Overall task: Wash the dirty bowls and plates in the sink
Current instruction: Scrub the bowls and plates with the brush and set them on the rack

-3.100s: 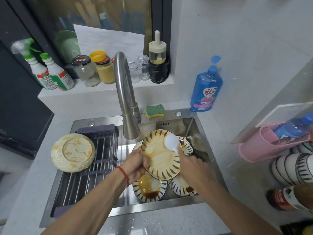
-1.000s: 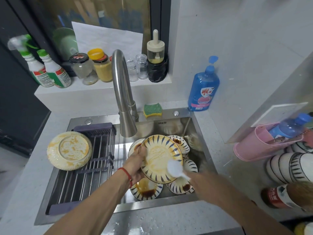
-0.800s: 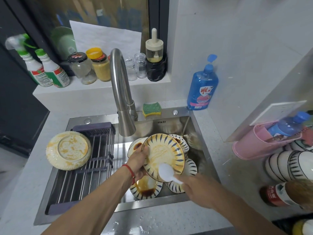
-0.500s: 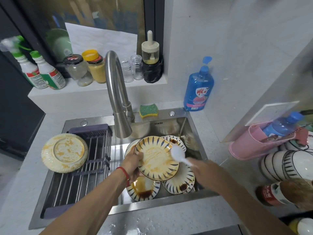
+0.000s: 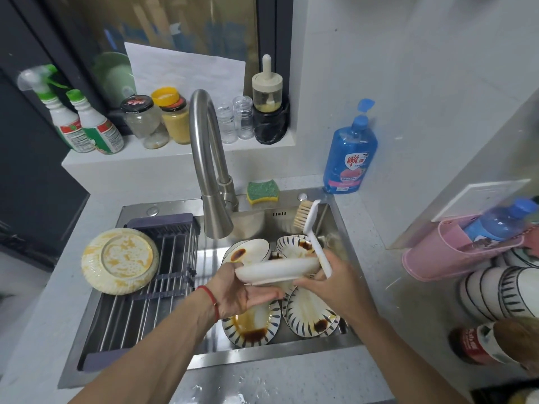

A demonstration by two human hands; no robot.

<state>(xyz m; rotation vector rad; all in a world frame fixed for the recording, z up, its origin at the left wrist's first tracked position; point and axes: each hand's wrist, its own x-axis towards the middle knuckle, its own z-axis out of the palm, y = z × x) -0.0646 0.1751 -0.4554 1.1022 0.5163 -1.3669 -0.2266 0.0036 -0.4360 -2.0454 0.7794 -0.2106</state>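
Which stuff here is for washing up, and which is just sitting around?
For washing:
plate in both hands
white brush
dirty plates in sink
faucet
blue soap bottle

Sitting around:
spray bottles
jars
pink holder

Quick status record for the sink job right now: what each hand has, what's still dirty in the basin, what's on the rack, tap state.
left hand: holds plate from below, tilted nearly edge-on
right hand: grips dish brush, bristles up, also touches the plate
basin: sink holds several sauce-stained striped dishes
rack: drying rack carries one yellow-stained plate, underside up
tap: faucet, no water stream visible
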